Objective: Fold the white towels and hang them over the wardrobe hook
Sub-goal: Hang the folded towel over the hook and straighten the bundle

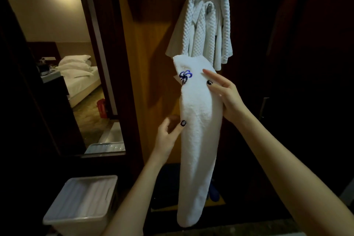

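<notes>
white waffle towel [208,25] already hangs over the hook [209,7], while a second folded towel [199,140], not yet hung, stands just below it, right grip [228,97] curled round its edge, left grip [168,134] loose, thumb touching.

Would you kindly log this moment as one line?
step: folding | right hand grips logo towel | left hand touches its edge | waffle towel over hook
</notes>
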`<state>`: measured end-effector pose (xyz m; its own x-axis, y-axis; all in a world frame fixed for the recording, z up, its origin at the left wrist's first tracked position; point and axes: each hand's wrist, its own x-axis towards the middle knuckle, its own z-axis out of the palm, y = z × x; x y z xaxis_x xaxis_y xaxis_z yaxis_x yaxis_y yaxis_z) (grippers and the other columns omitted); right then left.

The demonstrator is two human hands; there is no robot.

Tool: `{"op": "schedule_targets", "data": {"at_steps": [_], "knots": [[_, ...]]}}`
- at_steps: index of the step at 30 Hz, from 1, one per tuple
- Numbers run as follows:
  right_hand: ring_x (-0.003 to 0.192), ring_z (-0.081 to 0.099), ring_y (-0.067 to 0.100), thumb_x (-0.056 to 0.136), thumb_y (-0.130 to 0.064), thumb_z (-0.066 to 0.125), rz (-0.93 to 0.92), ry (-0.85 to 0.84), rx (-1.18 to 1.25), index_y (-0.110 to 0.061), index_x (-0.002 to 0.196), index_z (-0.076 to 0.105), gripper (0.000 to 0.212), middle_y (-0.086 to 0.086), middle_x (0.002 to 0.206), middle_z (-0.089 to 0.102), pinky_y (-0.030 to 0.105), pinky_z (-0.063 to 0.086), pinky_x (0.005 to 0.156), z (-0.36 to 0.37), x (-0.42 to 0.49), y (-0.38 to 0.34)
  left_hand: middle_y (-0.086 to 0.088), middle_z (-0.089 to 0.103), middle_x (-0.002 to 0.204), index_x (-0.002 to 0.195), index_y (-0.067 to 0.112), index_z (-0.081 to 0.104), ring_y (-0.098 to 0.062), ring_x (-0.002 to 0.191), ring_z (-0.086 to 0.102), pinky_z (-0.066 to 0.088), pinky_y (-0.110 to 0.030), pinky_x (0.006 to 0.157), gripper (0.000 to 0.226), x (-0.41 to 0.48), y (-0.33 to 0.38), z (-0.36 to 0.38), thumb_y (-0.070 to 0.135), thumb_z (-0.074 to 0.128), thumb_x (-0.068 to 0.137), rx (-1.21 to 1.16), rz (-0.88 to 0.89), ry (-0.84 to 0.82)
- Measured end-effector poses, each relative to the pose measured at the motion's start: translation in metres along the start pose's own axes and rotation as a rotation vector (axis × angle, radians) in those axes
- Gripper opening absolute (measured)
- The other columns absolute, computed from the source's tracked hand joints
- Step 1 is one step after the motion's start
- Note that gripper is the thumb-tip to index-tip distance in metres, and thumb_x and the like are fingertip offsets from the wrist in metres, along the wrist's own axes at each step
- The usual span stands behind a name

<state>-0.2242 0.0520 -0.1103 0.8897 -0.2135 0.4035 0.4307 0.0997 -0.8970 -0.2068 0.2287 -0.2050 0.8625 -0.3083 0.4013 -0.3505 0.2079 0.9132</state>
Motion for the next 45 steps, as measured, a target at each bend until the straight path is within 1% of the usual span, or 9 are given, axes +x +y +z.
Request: {"op": "schedule_targets", "data": {"at_steps": [6,15,22,31,35,38,41,43,45], "knots": [[0.096,0.069,0.006,0.089,0.004,0.048,0.036,-0.033,0.024,-0.025,0.112,0.066,0.042,-0.012,0.106,0.071,0.022,0.055,0.085,-0.003,0.006,-0.013,0.004,0.069,0.083,0.088,0.012,0.067,-0.01,0.082,0.064,0.052,-0.021,0.07,0.011,0.011,0.019,-0.001,0.003,0.06,0.088,-0.174,0.085,0.002],[0.102,0.067,0.013,0.087,0.004,0.046,0.042,-0.022,0.113,-0.027,0.108,0.067,0.043,-0.004,0.117,0.067,0.022,0.054,0.086,0.004,0.01,-0.014,0.017,0.065,0.078,0.083,0.019,0.062,0.001,0.078,0.061,0.045,-0.011,0.073,0.03,0.01,0.029,0.011,-0.011,0.06,0.08,0.165,0.361,0.219],[0.102,0.067,0.014,0.086,0.003,0.046,0.035,-0.024,0.121,-0.029,0.107,0.068,0.044,-0.009,0.11,0.071,0.024,0.054,0.086,0.007,0.016,-0.017,0.007,0.067,0.079,0.086,0.012,0.061,-0.002,0.078,0.063,0.048,-0.016,0.068,0.025,0.013,0.026,0.001,-0.013,0.06,0.081,-0.089,0.107,0.124],[0.1,0.068,0.018,0.087,0.002,0.047,0.031,-0.01,0.185,-0.027,0.108,0.067,0.041,-0.003,0.102,0.075,0.032,0.051,0.093,0.005,0.028,-0.018,0.015,0.07,0.076,0.084,0.019,0.071,0.003,0.078,0.063,0.046,-0.013,0.071,0.021,0.025,0.04,-0.007,0.006,0.056,0.092,0.153,0.065,-0.152],[0.098,0.07,0.016,0.088,0.002,0.046,0.033,-0.033,0.191,-0.028,0.108,0.066,0.042,-0.004,0.101,0.075,0.027,0.055,0.085,0.005,0.033,-0.021,0.014,0.069,0.073,0.081,0.016,0.072,0.004,0.071,0.061,0.045,-0.011,0.067,0.021,0.034,0.046,-0.011,0.002,0.058,0.09,0.235,0.051,-0.064],[0.097,0.069,0.014,0.088,0.002,0.046,0.034,-0.034,0.208,-0.028,0.109,0.066,0.042,-0.004,0.106,0.072,0.025,0.055,0.079,0.005,0.036,-0.024,0.009,0.068,0.085,0.092,0.014,0.07,0.005,0.082,0.061,0.045,-0.011,0.076,0.021,0.038,0.047,-0.013,-0.004,0.062,0.084,0.27,0.175,0.031],[0.104,0.067,0.014,0.088,0.001,0.046,0.034,-0.017,0.23,-0.028,0.11,0.066,0.041,-0.003,0.118,0.067,0.025,0.055,0.081,0.004,0.041,-0.025,0.009,0.06,0.082,0.093,0.014,0.06,0.003,0.077,0.058,0.046,-0.012,0.069,0.024,0.036,0.044,-0.01,-0.008,0.061,0.083,0.416,0.371,0.166],[0.107,0.064,0.015,0.089,0.002,0.045,0.031,-0.01,0.249,-0.027,0.11,0.066,0.041,-0.005,0.122,0.065,0.026,0.053,0.086,0.006,0.044,-0.025,0.002,0.057,0.078,0.086,0.005,0.061,-0.007,0.073,0.055,0.045,-0.02,0.064,0.013,0.038,0.035,-0.01,-0.007,0.056,0.083,0.596,0.507,0.195],[0.104,0.066,0.013,0.089,0.003,0.045,0.029,-0.017,0.261,-0.026,0.109,0.067,0.042,-0.008,0.116,0.067,0.026,0.053,0.088,0.009,0.047,-0.025,-0.006,0.051,0.077,0.073,0.002,0.06,-0.011,0.069,0.048,0.04,-0.028,0.061,0.014,0.04,0.023,-0.014,0.005,0.05,0.082,0.624,0.449,0.127]]}}
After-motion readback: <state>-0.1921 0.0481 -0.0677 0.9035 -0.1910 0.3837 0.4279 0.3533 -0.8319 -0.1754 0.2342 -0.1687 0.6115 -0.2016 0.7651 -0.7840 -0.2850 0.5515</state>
